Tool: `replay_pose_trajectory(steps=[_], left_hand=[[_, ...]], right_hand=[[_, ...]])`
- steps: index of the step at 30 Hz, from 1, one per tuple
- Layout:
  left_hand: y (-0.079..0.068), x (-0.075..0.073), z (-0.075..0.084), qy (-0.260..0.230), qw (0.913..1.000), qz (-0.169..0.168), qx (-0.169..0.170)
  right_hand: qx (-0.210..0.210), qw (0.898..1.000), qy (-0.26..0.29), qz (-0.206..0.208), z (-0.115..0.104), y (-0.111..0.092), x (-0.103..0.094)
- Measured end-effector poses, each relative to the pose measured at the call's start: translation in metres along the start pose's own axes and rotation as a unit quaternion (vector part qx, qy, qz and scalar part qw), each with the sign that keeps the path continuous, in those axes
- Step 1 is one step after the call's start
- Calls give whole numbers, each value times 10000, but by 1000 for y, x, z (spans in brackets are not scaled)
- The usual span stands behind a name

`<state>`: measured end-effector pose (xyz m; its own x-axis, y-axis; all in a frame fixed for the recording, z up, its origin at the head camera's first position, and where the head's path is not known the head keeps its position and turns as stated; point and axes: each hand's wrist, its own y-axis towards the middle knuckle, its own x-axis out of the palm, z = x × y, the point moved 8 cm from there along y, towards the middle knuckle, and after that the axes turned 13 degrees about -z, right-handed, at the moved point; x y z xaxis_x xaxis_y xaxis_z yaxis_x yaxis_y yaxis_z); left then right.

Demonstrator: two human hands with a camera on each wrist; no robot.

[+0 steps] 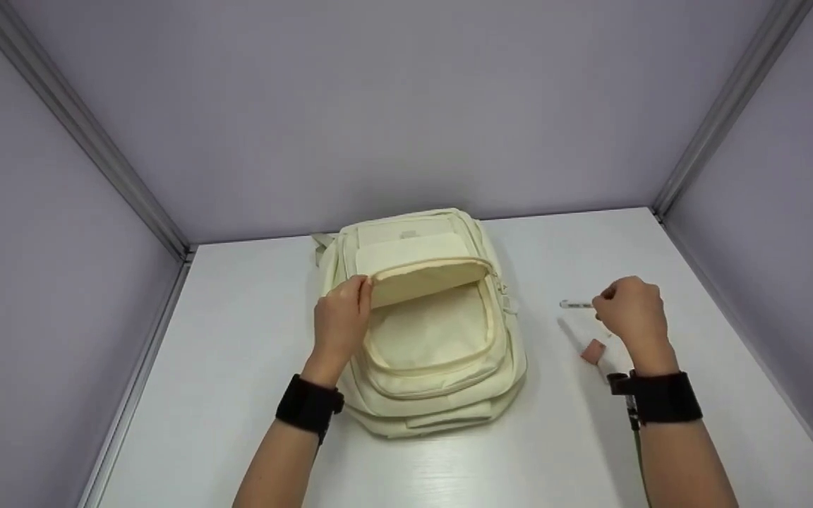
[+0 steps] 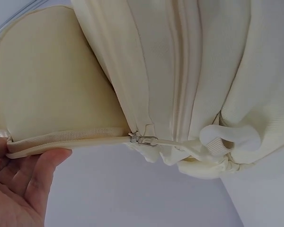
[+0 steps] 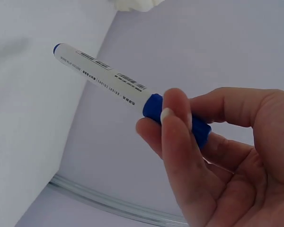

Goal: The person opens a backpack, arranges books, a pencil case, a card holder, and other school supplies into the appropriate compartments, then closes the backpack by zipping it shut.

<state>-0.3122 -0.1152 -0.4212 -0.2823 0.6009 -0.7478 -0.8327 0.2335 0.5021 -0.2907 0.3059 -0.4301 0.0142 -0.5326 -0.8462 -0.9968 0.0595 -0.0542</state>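
A cream backpack [image 1: 413, 409] lies on the white table with its front pocket unzipped. My left hand [image 1: 341, 315] pinches the edge of the pocket's flap [image 2: 52, 85] and holds it raised, so the pale inside of the pocket shows. Metal zipper pulls [image 2: 143, 139] hang at the flap's corner in the left wrist view. To the right of the bag, my right hand [image 1: 634, 310] grips a white marker [image 3: 104, 75] by its blue cap [image 3: 154, 108]. The marker is held above the table, its body pointing left toward the bag.
A small pink block [image 1: 593, 351] lies on the table [image 1: 237, 395] below the right hand. Grey-lilac panels [image 1: 406, 106] with metal corner posts stand at the back and both sides. Each wrist wears a black band [image 1: 667, 397].
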Motion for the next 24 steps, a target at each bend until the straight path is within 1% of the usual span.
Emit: replay_pose_trajectory(steps=[5, 8, 11, 13, 16, 18, 22, 24], left_hand=[[9, -6, 0, 21, 9999, 122, -19], [14, -9, 0, -15, 9998, 193, -35], [19, -12, -1, -64, 9995, 289, -73], [21, -14, -1, -90, 9993, 360, -97], [24, -16, -2, -168, 9988, 452, -123], [25, -16, -2, -220, 9984, 494, -131], [26, -16, -2, -284, 9980, 547, -135], [26, -17, -1, -319, 9978, 573, -117]], right_hand=[[-469, 9982, 349, 153, -28, -10, -6], [-715, 9960, 491, 214, -44, -16, -6], [-871, 9935, 711, 173, -57, -19, -2], [-956, 9908, 958, 84, -65, -20, 3], [-1076, 9832, 1477, -17, -75, -18, 14], [-1162, 9755, 1866, -31, -80, -15, 23], [-1267, 9578, 2581, 22, -88, -7, 46], [-1297, 9524, 2755, 112, -92, -3, 57]])
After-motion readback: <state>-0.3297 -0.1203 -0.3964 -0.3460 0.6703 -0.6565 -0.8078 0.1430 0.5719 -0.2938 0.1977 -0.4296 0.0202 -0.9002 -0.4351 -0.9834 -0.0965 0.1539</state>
